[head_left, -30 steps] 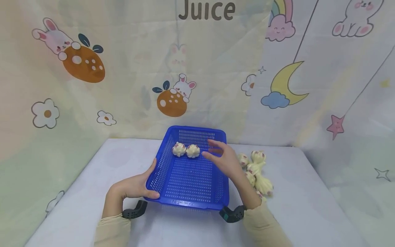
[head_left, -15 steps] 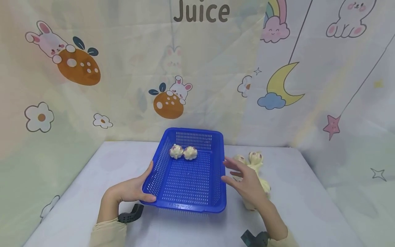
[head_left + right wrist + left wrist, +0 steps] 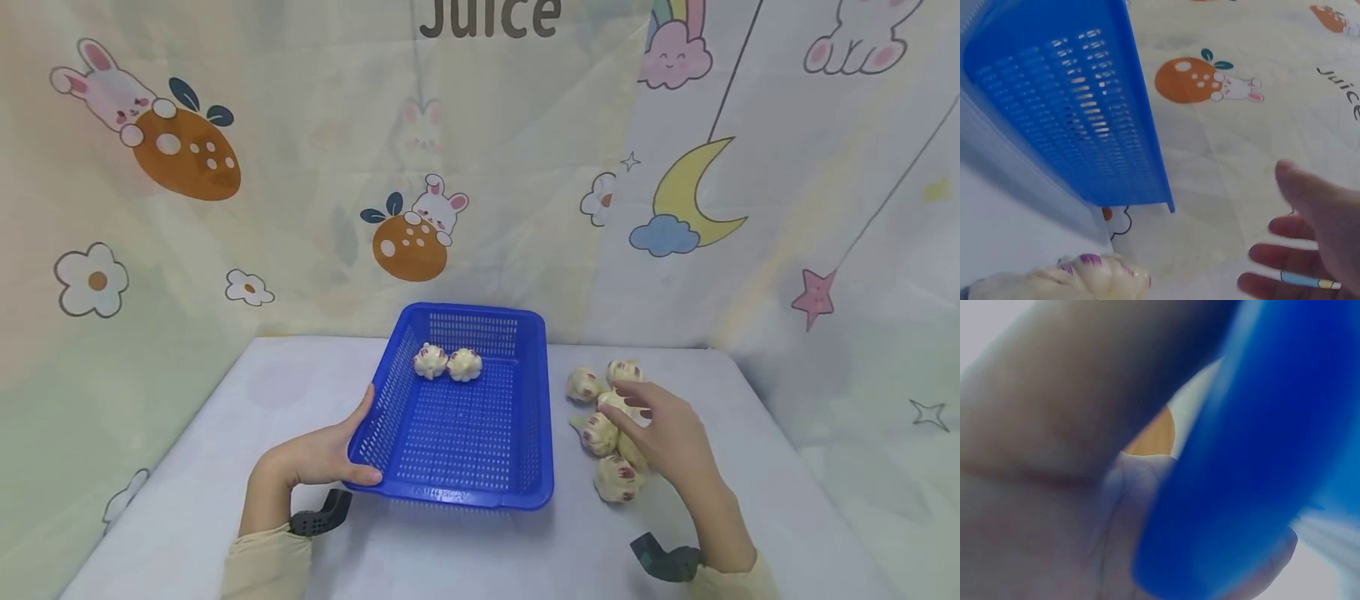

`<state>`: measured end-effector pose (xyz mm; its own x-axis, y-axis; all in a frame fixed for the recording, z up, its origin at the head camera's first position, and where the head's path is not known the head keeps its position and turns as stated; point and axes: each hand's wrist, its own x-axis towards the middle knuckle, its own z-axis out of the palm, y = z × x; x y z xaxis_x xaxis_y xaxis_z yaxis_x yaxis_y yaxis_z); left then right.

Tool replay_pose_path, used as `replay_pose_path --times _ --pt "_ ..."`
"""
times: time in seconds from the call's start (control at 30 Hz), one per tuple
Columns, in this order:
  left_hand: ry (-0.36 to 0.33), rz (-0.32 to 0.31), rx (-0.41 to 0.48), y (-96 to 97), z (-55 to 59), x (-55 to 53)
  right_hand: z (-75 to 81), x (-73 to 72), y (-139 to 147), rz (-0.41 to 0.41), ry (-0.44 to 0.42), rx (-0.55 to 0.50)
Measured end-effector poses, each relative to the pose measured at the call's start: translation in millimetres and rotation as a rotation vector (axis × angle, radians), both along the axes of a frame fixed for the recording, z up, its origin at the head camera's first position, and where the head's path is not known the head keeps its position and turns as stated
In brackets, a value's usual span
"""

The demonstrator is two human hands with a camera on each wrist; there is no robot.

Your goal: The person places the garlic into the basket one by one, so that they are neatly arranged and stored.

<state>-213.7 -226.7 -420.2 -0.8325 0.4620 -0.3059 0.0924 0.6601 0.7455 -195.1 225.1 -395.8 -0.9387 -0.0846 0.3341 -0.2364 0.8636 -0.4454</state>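
Cream-white, purple-streaked garlic bulbs (image 3: 617, 480) cluster right of the blue perforated plastic basket (image 3: 465, 433); two bulbs (image 3: 465, 365) lie inside, far left. The left hand (image 3: 322, 454) grips the basket's near-left corner; the right hand (image 3: 673, 433) hovers empty, thumb and fingers apart: seemingly picking, which calls for pinching one.

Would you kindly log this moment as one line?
Left hand: holds blue basket; right hand: empty, near loose garlic; inside basket: two garlic bulbs

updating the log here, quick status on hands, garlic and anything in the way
Left hand grips basket. Right hand at garlic pile, fingers apart, holding nothing. Two bulbs inside basket; its wall stands between them and the pile.
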Motion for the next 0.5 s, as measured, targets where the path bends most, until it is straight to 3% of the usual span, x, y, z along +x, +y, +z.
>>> replay_pose_path --times 0.13,0.5 --pt "-0.004 -0.004 0.0 -0.1 0.7 -0.3 1.2 0.3 9.2 -0.051 -0.153 0.07" --pt "-0.01 -0.004 0.025 -0.2 -0.5 -0.2 -3.0 6.5 8.1 -0.037 -0.492 0.308"
